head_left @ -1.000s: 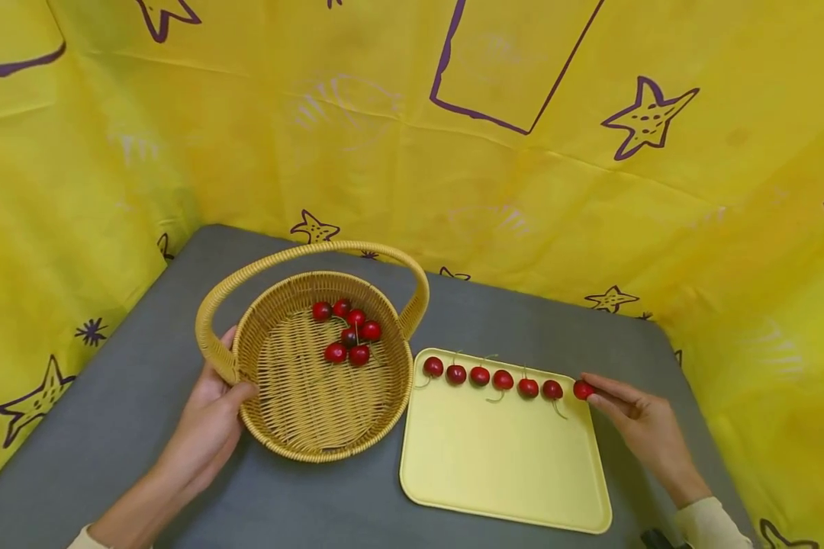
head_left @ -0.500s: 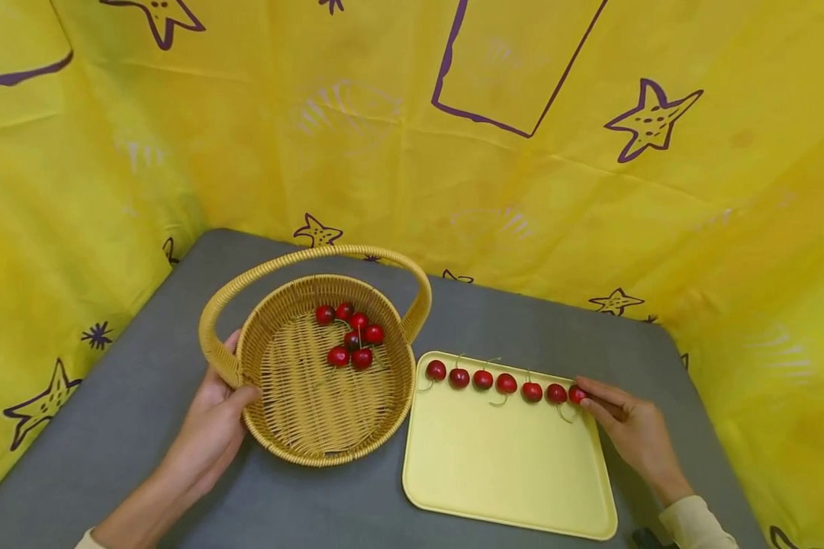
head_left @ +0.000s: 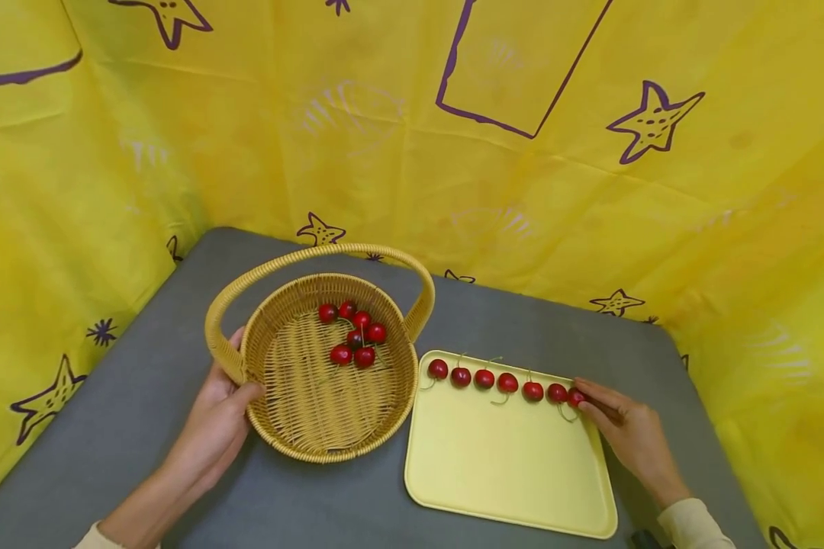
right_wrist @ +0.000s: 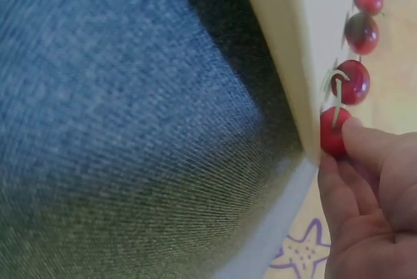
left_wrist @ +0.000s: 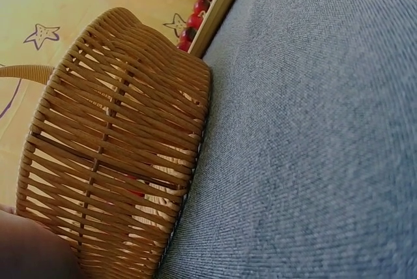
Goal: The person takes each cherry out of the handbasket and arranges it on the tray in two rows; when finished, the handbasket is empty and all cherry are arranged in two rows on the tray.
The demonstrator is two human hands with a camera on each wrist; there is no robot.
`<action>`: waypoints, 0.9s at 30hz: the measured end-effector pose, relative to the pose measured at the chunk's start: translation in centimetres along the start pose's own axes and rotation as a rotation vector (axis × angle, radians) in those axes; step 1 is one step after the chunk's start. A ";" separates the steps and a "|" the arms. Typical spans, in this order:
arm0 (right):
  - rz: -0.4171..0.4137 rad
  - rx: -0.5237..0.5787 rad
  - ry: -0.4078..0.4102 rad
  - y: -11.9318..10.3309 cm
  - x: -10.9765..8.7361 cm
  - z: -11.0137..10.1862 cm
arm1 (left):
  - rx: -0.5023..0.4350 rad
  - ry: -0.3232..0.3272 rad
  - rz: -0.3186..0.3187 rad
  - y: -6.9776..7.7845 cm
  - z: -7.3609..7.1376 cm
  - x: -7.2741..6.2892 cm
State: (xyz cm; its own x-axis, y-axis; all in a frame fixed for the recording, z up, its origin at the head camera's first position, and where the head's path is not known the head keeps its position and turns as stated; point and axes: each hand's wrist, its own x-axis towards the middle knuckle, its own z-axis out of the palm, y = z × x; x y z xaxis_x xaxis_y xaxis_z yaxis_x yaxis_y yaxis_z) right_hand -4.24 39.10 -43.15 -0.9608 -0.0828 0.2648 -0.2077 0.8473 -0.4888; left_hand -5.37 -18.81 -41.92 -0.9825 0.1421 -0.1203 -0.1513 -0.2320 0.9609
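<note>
My left hand [head_left: 216, 408] grips the left side of a round wicker basket [head_left: 268, 427], thumb over the rim near the base of its arched handle. Several dark red cherries [head_left: 362, 320] lie in the basket's upper right part. Beside it is a pale yellow tray [head_left: 508, 473] with a row of cherries [head_left: 484, 379] along its far edge. At the right end of that row, my right hand [head_left: 632, 438] pinches a red cherry [right_wrist: 334, 137] between thumb and fingers, close to its neighbour. In the left wrist view the basket's woven side [left_wrist: 117, 142] fills much of the frame.
Both containers stand on a grey cloth-covered table [head_left: 302, 503]. Yellow fabric [head_left: 384, 168] with starfish drawings hangs behind and at both sides. The basket's right rim meets the tray's left edge.
The right hand has moved left with its cherry, from the tray's far right corner to right beside the row's last cherry. The left hand keeps its hold on the basket.
</note>
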 end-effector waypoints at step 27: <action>-0.117 0.481 -0.160 -15.4 5.4 -2.0 | -0.003 0.030 0.009 0.6 0.7 -0.2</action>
State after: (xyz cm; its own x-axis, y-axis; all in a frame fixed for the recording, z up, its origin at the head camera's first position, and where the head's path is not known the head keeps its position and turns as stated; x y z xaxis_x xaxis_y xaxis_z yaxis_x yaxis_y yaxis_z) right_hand -5.83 26.63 -32.55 -0.9342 -0.2740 0.2286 -0.3406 0.4939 -0.8000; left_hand -5.23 -18.34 -41.18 -0.9866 0.1115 -0.1193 -0.1429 -0.2360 0.9612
